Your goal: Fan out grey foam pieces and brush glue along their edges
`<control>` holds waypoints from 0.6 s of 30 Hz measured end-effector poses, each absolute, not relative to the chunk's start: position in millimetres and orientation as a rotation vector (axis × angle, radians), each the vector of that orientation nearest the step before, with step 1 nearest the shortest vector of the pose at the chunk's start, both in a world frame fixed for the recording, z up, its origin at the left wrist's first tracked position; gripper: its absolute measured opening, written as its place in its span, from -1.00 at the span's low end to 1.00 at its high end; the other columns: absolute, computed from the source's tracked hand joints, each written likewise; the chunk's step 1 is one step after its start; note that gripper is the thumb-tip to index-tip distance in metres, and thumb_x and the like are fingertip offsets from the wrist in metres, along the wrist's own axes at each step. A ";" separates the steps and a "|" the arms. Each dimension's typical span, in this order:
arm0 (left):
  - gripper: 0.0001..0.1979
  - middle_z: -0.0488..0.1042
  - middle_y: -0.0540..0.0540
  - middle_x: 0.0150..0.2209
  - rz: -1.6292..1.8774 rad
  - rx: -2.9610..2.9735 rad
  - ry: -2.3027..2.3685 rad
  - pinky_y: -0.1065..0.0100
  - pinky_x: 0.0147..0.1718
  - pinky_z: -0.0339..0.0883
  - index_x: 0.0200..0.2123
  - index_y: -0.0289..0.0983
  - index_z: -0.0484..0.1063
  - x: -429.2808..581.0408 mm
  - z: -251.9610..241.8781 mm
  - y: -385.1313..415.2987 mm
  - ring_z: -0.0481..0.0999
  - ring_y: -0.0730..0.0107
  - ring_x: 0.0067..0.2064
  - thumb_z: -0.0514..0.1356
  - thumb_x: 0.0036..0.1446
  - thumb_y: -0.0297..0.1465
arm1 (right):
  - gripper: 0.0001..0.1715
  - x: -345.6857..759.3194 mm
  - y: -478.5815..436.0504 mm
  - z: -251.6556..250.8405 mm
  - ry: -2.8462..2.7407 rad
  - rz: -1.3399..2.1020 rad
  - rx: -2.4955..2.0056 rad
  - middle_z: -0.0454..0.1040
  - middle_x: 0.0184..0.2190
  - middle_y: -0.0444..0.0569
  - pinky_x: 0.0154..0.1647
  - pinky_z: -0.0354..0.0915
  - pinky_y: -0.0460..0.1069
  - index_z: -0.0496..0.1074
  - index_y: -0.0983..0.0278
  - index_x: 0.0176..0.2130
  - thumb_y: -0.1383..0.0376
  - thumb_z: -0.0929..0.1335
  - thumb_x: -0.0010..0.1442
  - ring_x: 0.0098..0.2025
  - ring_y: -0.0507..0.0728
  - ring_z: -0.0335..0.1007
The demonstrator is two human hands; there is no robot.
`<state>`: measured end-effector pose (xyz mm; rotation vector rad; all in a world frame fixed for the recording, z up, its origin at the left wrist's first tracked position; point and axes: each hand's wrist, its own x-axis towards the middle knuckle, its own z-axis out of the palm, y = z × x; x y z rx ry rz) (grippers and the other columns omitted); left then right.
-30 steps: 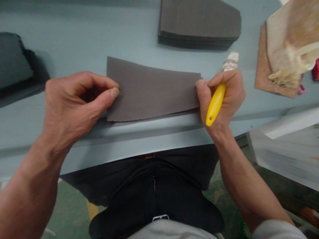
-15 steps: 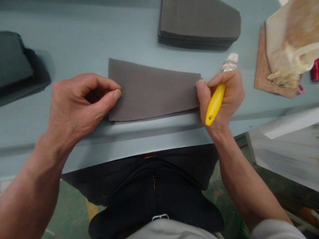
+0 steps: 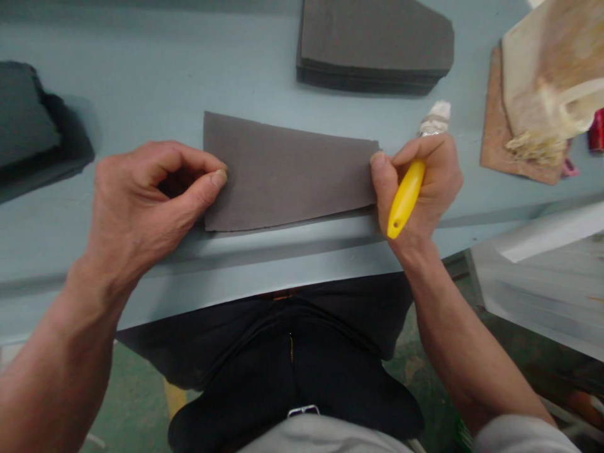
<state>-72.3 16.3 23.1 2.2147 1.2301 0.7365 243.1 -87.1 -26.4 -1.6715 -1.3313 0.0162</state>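
While your left hand (image 3: pixel 141 201) and right hand (image 3: pixel 436 189) pinch it mid-frame, the sheet (image 3: pixel 292 173) seems unfinished. Brush (image 3: pixel 406 200): also right hand. Top stack (image 3: pixel 375 38): status unclear.

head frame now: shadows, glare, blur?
Head view: lighting soft and diffuse; faint shadow on the table beside the dark stack at left; pale sheen along the table's near edge, no harsh glare; gray piece and yellow handle readable, edges slightly soft; whitish surface at lower right looks smeared, cannot tell whether from blur or its own texture.
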 end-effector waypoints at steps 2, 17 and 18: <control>-0.72 0.65 0.13 -0.29 0.743 2.209 1.223 0.53 -0.34 0.25 -0.16 -0.25 0.71 -72.3 22.1 16.7 0.42 0.64 -0.38 0.29 0.35 -0.17 | -0.69 242.5 -87.0 -26.1 -1.334 0.027 -1.672 0.47 -0.28 -0.11 -0.13 0.57 0.16 0.42 0.11 -0.15 -0.02 0.45 0.44 -0.08 0.22 0.59; -0.76 0.64 0.07 -0.28 0.731 2.229 1.200 0.48 -0.30 0.27 -0.18 -0.25 0.70 -71.5 21.5 16.6 0.43 0.59 -0.35 0.32 0.35 -0.21 | -0.72 244.3 -84.5 -26.8 -1.327 0.112 -1.664 0.41 -0.36 -0.08 -0.18 0.46 0.15 0.33 0.09 -0.21 0.06 0.46 0.40 -0.21 0.23 0.49; -0.76 0.64 0.07 -0.28 0.729 2.228 1.196 0.48 -0.30 0.28 -0.18 -0.25 0.70 -71.5 21.3 16.7 0.43 0.59 -0.35 0.32 0.35 -0.21 | -0.71 244.6 -84.2 -27.1 -1.328 0.109 -1.669 0.41 -0.37 -0.08 -0.20 0.46 0.15 0.32 0.09 -0.22 0.05 0.46 0.39 -0.24 0.22 0.48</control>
